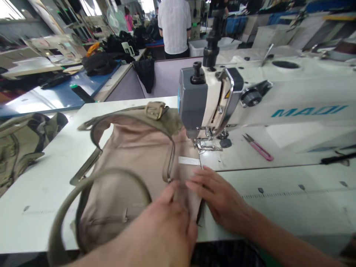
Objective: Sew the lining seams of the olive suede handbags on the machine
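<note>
An olive bag with its tan-pink lining (pixel 122 159) facing up lies across the sewing table. Its right edge runs under the presser foot (pixel 208 147) of a white sewing machine (pixel 300 92). My left hand (pixel 169 222), somewhat blurred, is closed on the lining near the end of a zipper (pixel 168 159). Just right of it, my right hand (pixel 222 196) rests with fingers stretched over the bag's edge, below a white label (pixel 189 160). A curved olive handle (pixel 63 207) loops up at the left, and a buckle (pixel 155 110) sits on the far strap.
Pink-handled thread snips (pixel 258 147) lie right of the needle area. Camouflage fabric pieces (pixel 25 144) are at the table's left. Beyond stand a blue table (pixel 83 83), a green-tipped thread cone (pixel 82 92) and a person in a white shirt (pixel 174 27).
</note>
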`<state>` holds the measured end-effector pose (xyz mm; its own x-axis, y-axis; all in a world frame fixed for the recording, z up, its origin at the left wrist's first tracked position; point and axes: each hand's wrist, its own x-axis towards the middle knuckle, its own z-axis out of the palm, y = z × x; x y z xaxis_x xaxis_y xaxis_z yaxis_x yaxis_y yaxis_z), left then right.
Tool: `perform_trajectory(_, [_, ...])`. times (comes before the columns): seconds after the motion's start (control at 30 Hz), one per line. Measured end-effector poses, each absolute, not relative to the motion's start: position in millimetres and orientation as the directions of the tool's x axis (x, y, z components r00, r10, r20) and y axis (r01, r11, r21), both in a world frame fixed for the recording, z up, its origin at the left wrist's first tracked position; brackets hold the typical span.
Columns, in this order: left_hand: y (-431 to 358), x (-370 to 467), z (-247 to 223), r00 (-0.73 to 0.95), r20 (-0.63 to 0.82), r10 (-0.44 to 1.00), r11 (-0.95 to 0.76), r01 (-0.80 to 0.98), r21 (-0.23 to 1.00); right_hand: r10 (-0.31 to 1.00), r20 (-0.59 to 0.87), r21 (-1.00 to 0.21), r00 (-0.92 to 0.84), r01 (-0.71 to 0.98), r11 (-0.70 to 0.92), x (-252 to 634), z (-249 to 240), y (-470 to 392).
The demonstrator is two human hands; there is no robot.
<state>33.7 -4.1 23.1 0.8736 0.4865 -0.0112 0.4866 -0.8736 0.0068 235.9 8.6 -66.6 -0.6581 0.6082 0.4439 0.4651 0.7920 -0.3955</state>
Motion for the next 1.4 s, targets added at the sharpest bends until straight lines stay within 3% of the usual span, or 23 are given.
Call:
perform_trajectory(0.1, [-43, 31, -1, 0.89, 0.103, 0.445, -0.891, 0.452, -0.05, 0.587, 0.312, -0.501, -0.747, 0.396, 0.77, 235, -52, -11])
perform_trajectory(0.27, [-54, 12, -6, 0.822, 0.098, 0.562, -0.822, 0.568, -0.046, 0.597, 0.128, -0.568, -0.792, 0.435, 0.699, 240, -31, -27])
perform_trajectory(0.43, [-42, 28, 6, 0.761, 0.184, 0.623, -0.776, 0.63, 0.02, 0.671, 0.182, -0.532, -0.719, 0.502, 0.682, 233, -42, -38])
perform_trajectory(0.57, [3, 57, 7, 0.929, 0.084, 0.362, -0.926, 0.368, -0.08, 0.677, 0.244, -0.546, -0.694, 0.479, 0.688, 228, -51, -40])
perform_trajectory(0.6, [14, 59, 6, 0.925, 0.026, 0.378, -0.918, 0.378, -0.117, 0.668, 0.265, -0.555, -0.696, 0.457, 0.696, 228, -52, -40])
perform_trajectory(0.7, [32, 50, 2, 0.786, -0.11, 0.608, -0.786, 0.578, -0.219, 0.644, 0.374, -0.556, -0.667, 0.394, 0.731, 226, -54, -43])
perform_trajectory(0.8, [27, 30, -1, 0.666, -0.112, 0.738, -0.669, 0.699, -0.254, 0.614, 0.478, -0.504, -0.628, 0.376, 0.777, 222, -55, -45])
perform_trajectory(0.9, [20, 20, -5, 0.643, -0.021, 0.766, -0.629, 0.741, -0.235, 0.609, 0.46, -0.51, -0.646, 0.369, 0.777, 220, -55, -44])
perform_trajectory(0.97, [20, 21, -8, 0.714, 0.007, 0.7, -0.7, 0.687, -0.196, 0.604, 0.434, -0.536, -0.669, 0.347, 0.77, 223, -54, -42])
perform_trajectory(1.07, [26, 29, -14, 0.794, -0.039, 0.607, -0.794, 0.604, -0.072, 0.587, 0.418, -0.576, -0.693, 0.298, 0.761, 231, -51, -36])
perform_trajectory(1.2, [39, 33, -17, 0.764, -0.072, 0.641, -0.761, 0.645, 0.072, 0.578, 0.382, -0.645, -0.721, 0.24, 0.725, 242, -48, -26])
perform_trajectory(1.4, [60, 32, -15, 0.776, -0.069, 0.626, -0.771, 0.63, 0.092, 0.569, 0.36, -0.695, -0.739, 0.194, 0.692, 243, -53, -2])
